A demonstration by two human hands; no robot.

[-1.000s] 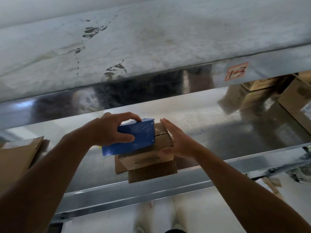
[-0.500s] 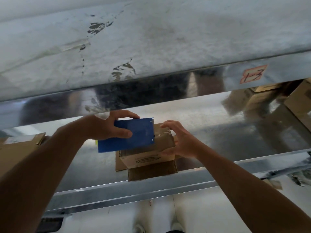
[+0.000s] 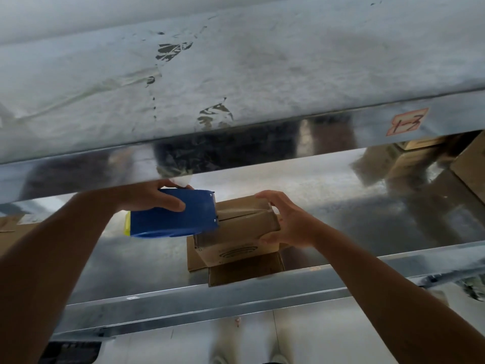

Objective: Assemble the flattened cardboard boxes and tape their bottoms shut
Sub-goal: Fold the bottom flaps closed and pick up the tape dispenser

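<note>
I'm at the lower metal shelf, where the small box stands close to the front rail, closed flaps upward and loose flaps splayed flat beneath it. I judge this to be the taping step: the blue tape dispenser has its toothed end against the box's left edge, level with the seam. Whether tape already lies on that seam I cannot tell. My left hand grips the dispenser, thumb along its near face. My right hand clasps the box's right end, fingers curved over the top, thumb low in front. The next move calls for a firm, level pull along the seam while the right hand braces. The upper shelf overhangs closely, so there is little room to lift. Other boxes sit well apart at the right, flat cardboard at the left, and a "1-3" label is stuck on the upper shelf's front edge.
</note>
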